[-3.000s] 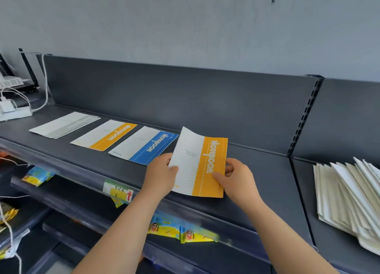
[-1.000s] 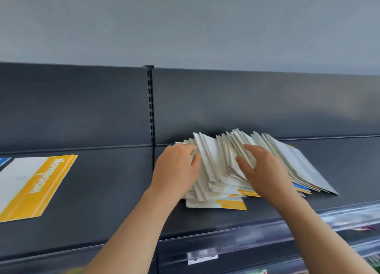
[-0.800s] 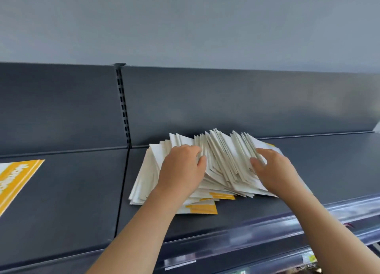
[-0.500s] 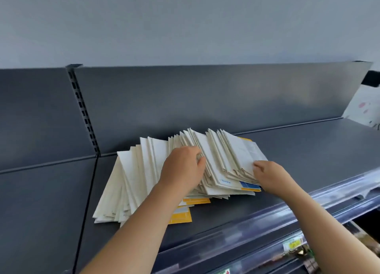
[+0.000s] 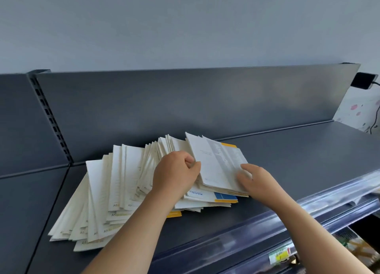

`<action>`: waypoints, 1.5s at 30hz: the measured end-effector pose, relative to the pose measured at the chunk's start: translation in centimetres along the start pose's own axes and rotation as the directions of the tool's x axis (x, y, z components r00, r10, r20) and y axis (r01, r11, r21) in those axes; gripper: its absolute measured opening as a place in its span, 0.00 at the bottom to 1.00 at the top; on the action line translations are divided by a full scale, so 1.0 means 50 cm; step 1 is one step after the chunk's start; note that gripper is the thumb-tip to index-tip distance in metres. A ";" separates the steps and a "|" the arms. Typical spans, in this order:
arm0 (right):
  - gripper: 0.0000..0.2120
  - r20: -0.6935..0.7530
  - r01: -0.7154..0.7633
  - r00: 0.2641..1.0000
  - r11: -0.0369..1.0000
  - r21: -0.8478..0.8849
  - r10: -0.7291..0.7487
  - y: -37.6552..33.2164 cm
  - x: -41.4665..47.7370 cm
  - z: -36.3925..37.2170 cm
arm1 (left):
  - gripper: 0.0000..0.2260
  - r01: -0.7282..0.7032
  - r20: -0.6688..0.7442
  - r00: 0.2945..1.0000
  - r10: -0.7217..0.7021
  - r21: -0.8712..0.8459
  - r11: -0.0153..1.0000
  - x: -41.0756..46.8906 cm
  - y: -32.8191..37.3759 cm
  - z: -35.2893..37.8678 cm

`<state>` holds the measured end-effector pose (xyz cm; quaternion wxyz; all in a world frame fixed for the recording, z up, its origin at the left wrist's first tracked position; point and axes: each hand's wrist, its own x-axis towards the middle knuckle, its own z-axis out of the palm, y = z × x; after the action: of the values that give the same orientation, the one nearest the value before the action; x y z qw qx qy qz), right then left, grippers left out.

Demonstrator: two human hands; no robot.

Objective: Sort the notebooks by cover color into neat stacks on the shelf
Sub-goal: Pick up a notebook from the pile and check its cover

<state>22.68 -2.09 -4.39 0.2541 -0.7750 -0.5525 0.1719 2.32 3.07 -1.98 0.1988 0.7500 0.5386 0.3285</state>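
Note:
A fanned-out pile of notebooks (image 5: 115, 191) lies face down on the dark grey shelf (image 5: 298, 162), mostly white backs with yellow and blue edges showing underneath. My left hand (image 5: 176, 177) sits on the middle of the pile, its fingers curled and pinching the left edge of the top notebook (image 5: 218, 162). That notebook is white-backed with a yellow strip at its far edge and is tilted up a little. My right hand (image 5: 253, 177) touches the same notebook at its near right corner, fingers extended.
The shelf's upright back panel (image 5: 185, 105) runs behind the pile, with a slotted post (image 5: 51, 121) at the left. A clear price rail (image 5: 246, 238) lines the shelf's front edge, with lower shelves below. A black box with a cable (image 5: 364, 80) hangs at the far right.
The view has swung right from the sorted notebooks to the unsorted pile. Both hands have fanned the pile leftward, and the left hand now pinches the top notebook's edge.

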 end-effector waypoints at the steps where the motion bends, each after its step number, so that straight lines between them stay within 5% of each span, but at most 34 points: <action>1: 0.12 0.020 0.001 1.000 1.000 -0.027 0.000 0.008 0.004 -0.002 | 0.06 0.013 0.000 1.000 -0.013 0.007 1.000 -0.001 0.003 0.003; 6: 0.12 0.084 0.199 0.976 0.980 0.021 -0.200 0.026 0.004 0.004 | 0.19 0.089 -0.077 0.993 -0.084 0.071 0.993 -0.006 0.019 0.021; 10: 0.12 0.113 0.289 0.947 0.951 0.108 -0.300 0.028 -0.002 0.001 | 0.09 0.171 -0.093 0.982 -0.165 0.055 0.984 -0.009 0.037 0.020; 14: 0.17 0.101 0.223 0.969 0.975 0.019 -0.223 0.057 0.027 0.002 | 0.05 0.226 -0.115 0.968 -0.223 0.012 0.974 -0.023 0.047 0.014; 21: 0.10 0.169 0.355 0.908 0.918 0.175 -0.383 0.047 0.017 0.010 | 0.08 0.295 -0.063 0.954 -0.294 0.003 0.955 -0.042 0.069 0.020; 28: 0.10 0.152 0.227 0.960 0.972 0.063 -0.235 0.072 0.032 0.004 | 0.13 0.305 -0.101 0.948 -0.301 0.030 0.952 -0.060 0.077 0.029; 36: 0.11 0.157 0.266 0.939 0.935 0.234 -0.306 0.067 0.016 0.011 | 0.12 0.313 -0.104 0.945 -0.310 0.006 0.950 -0.069 0.086 0.034; 45: 0.09 0.153 0.146 0.970 0.954 0.260 -0.190 0.061 0.027 0.017 | 0.07 0.337 -0.133 0.931 -0.341 -0.047 0.940 -0.082 0.078 0.011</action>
<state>25.01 -1.43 -6.85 0.3126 -0.6691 -0.6111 0.2849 4.50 -2.10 -0.97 0.2231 0.6188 0.6686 0.3468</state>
